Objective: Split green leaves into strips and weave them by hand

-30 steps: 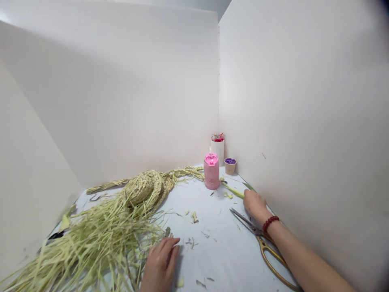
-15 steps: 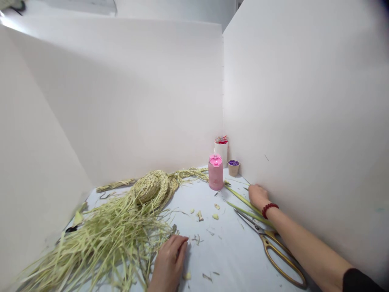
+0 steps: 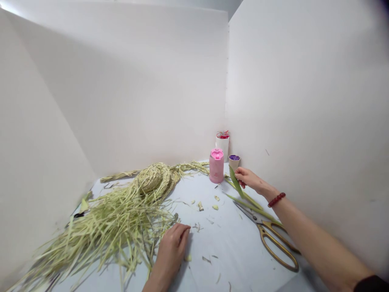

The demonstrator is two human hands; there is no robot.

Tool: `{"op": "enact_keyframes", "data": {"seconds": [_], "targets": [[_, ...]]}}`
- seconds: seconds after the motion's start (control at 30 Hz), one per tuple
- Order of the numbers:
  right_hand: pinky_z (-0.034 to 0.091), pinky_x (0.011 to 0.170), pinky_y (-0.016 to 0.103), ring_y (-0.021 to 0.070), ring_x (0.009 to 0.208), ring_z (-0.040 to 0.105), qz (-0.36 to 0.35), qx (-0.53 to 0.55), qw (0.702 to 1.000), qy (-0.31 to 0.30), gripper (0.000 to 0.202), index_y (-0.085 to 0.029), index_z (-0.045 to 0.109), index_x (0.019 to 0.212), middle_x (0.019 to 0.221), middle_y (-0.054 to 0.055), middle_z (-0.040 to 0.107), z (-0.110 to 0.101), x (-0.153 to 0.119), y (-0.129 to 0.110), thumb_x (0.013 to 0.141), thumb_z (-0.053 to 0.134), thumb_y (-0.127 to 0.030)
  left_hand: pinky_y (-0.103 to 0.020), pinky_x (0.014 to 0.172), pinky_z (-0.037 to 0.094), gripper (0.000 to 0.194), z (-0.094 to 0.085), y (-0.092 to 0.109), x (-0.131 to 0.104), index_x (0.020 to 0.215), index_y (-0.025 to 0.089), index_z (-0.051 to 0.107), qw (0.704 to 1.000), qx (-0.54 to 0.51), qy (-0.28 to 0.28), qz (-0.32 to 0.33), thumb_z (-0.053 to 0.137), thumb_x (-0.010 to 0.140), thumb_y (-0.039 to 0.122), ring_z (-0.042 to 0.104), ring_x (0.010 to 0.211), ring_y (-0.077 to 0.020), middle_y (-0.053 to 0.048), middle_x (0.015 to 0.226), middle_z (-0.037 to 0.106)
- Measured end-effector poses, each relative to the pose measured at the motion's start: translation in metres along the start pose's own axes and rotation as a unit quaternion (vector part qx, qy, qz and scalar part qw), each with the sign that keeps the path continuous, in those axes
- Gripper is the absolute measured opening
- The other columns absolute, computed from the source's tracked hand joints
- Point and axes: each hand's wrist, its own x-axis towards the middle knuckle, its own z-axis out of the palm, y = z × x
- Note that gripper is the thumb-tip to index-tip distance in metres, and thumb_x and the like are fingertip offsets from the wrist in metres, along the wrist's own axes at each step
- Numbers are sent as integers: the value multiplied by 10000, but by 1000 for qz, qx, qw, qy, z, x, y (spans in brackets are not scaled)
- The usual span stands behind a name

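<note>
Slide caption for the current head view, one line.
Right hand holds a green leaf near gold-handled scissors; left hand beside a heap of loose plant strips.

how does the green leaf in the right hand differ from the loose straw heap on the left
The broad green leaf is one wide strip; the loose straw heap is many thin strands. The leaf is darker green; the straw is pale yellow-green. The leaf is pinched in the right hand; the straw lies spread out. Both look like plant material.
</note>
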Motion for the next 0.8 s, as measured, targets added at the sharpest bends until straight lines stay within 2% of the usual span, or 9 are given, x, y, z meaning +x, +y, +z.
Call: {"op": "enact_keyframes", "data": {"seconds": [0.1, 0.23, 0.37, 0.5, 0.57, 0.67, 0.8], "targets": [[443, 530, 212, 93, 549, 494, -26, 44, 999, -13, 135, -183, 491, 884, 682, -27, 504, 2, -7, -15, 849, 425, -295, -331, 746, 502, 286, -1, 1, 0, 886, 211, 678, 1000, -5, -3, -6, 409, 928, 296, 655, 826, -204, -65, 867, 686], [428, 528, 211, 97, 548, 498, -15, -4, 1000, -8, 157, -174, 544, 833, 658, -22, 511, 0, -12, -18, 836, 443, -293, -328, 747, 497, 292, -1, 3, -2, 886, 213, 679, 1000, -4, -6, -8, 403, 931, 295, 653, 820, -203, -64, 872, 685], [393, 550, 230, 128, 604, 522, 46, -98, 992, 66, 134, -163, 563, 834, 671, 5, 547, -7, -8, -3, 820, 456, -242, -338, 775, 492, 310, -1, 3, -2, 915, 209, 678, 1000, -4, -10, -1, 386, 940, 308, 648, 842, -207, -76, 895, 684], [375, 646, 255, 189, 834, 567, 105, -203, 965, 127, 205, -142, 585, 960, 934, 101, 627, -6, -8, 19, 794, 526, -247, -342, 776, 490, 309, -1, 4, 0, 922, 207, 679, 1000, -4, -7, 3, 388, 938, 310, 647, 852, -210, -80, 906, 686], [365, 642, 259, 198, 844, 579, 124, -237, 957, 112, 214, -153, 601, 964, 944, 103, 643, 1, -12, 27, 793, 535, -263, -343, 778, 489, 302, -1, 5, 0, 914, 207, 679, 1000, -3, -7, 3, 396, 935, 310, 648, 852, -209, -75, 905, 688], [352, 600, 261, 201, 763, 599, 147, -274, 948, 63, 138, -175, 627, 847, 844, 80, 666, 15, -19, 36, 758, 576, -267, -336, 771, 490, 296, 0, 4, -1, 908, 210, 679, 1000, -2, -9, 5, 400, 933, 307, 647, 845, -206, -71, 901, 690], [341, 564, 259, 205, 718, 608, 167, -305, 937, 28, 104, -162, 629, 797, 832, 98, 676, 24, -24, 43, 696, 612, -181, -331, 770, 487, 299, 0, 4, -2, 905, 208, 678, 1000, -2, -10, 3, 397, 934, 307, 645, 843, -205, -72, 898, 690]]}}
